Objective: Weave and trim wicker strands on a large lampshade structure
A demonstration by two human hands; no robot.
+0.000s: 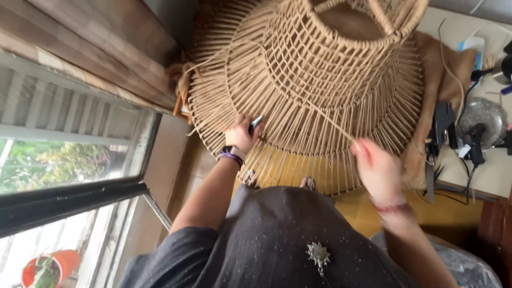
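A large woven lampshade frame (314, 80) of tan cord stands in front of me, with many cords running down its flared skirt. My left hand (241, 134) rests against the lower rim at the left and grips a small dark tool with a pale tip (255, 123). My right hand (376, 168), blurred, pinches a single tan cord (330, 121) that runs up and left across the frame. A dark band and a purple bracelet sit on my left wrist, a red bracelet on my right.
A window (64, 160) with a dark frame fills the left side, with an orange pot (50, 266) outside. A table (496, 176) at the right carries burlap cloth (442, 74), a glue gun (472, 141) and dark cables. Yellow floor shows below.
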